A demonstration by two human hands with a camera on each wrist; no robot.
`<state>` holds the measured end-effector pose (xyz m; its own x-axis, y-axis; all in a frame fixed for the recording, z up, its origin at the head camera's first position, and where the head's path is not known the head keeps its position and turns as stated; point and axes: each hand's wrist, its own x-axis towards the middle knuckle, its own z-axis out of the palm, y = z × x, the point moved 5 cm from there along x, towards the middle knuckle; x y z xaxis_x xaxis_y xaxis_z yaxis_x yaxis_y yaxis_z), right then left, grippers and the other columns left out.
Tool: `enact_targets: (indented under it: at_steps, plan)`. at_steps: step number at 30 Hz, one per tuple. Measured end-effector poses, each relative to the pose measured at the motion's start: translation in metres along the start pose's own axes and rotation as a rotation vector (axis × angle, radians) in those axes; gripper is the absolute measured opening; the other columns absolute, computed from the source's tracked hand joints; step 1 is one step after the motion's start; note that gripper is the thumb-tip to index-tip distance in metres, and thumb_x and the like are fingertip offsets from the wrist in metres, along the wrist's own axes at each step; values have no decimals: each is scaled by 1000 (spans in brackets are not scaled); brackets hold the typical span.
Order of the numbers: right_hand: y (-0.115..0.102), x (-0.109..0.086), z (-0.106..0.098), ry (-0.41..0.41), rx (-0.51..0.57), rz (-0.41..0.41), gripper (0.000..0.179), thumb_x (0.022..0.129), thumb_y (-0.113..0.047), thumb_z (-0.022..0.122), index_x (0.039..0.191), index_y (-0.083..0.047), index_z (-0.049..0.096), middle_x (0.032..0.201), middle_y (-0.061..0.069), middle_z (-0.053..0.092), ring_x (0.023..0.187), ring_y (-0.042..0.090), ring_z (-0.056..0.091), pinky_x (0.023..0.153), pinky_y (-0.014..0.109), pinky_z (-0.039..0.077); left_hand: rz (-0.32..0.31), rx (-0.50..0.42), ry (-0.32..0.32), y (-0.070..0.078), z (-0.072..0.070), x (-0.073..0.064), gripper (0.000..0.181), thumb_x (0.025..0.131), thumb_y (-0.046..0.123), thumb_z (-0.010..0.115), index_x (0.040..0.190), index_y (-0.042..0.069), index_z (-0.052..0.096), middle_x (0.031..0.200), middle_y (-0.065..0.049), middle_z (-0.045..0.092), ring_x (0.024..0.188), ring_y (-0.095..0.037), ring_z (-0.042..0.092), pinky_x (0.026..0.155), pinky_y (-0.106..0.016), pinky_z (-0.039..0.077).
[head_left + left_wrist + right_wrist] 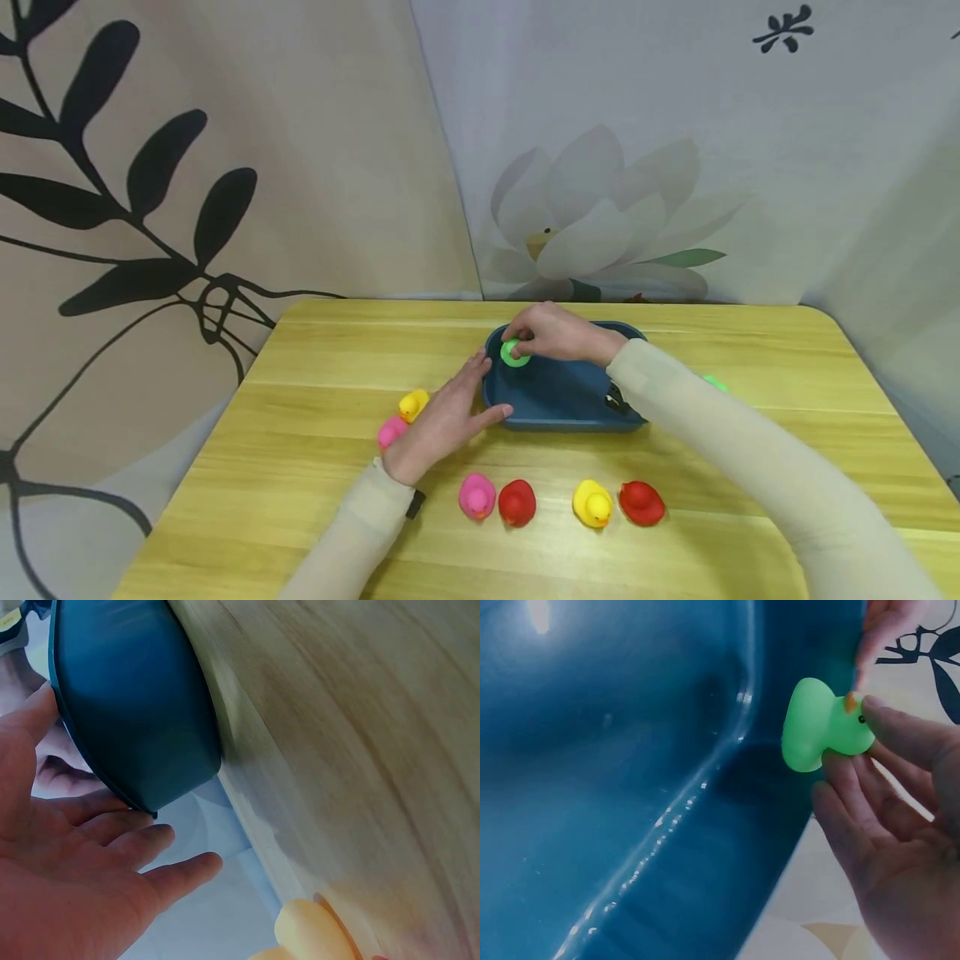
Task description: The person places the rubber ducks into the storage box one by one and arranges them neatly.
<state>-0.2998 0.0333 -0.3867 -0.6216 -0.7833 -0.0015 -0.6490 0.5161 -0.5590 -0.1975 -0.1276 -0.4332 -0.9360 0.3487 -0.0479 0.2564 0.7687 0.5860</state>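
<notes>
A green rubber duck (810, 724) is pinched between the thumb and fingers of my right hand (558, 332). In the head view the duck overlaps the far left corner of a dark blue tray (562, 423), its head by the thumb. My left hand (448, 417) lies along the tray's left end, fingers extended, with fingertips and thumb at the rim. Seen from the left wrist, that hand (82, 847) is spread beside the tray's outer wall (142, 705). Near the left wrist sit a yellow duck (413, 405) and a pink duck (392, 432), the latter partly covered by the hand.
On the wooden table (300, 500), a pink duck (477, 497), a red duck (517, 503), a yellow duck (592, 503) and another red duck (642, 503) line up in front of the tray. Something green (715, 382) peeks out behind the right sleeve. A patterned curtain hangs behind.
</notes>
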Motion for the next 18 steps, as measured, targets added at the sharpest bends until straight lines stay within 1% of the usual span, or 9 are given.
enact_targets:
  at_steps: [5, 9, 18]
  plan:
    - [5, 6, 7, -26, -20, -10, 25, 96, -12, 76, 120, -4, 77, 112, 10, 74, 94, 16, 68, 86, 33, 59, 1, -7, 3, 0, 0, -1, 88, 97, 52, 69, 162, 6, 32, 172, -10, 20, 154, -34, 29, 120, -53, 34]
    - [10, 8, 14, -50, -20, -13, 25, 96, -14, 76, 120, -4, 77, 112, 9, 75, 94, 14, 69, 86, 32, 59, 3, -16, 3, 0, 1, -2, 89, 97, 54, 68, 162, 6, 32, 172, -11, 19, 154, -35, 29, 118, -54, 36]
    - [17, 12, 24, -75, -4, 37, 27, 97, -17, 75, 122, -5, 76, 114, 7, 75, 97, 14, 71, 89, 32, 60, 3, -26, 5, -1, 1, -2, 88, 97, 54, 67, 162, 6, 32, 172, -12, 20, 153, -36, 30, 117, -55, 37]
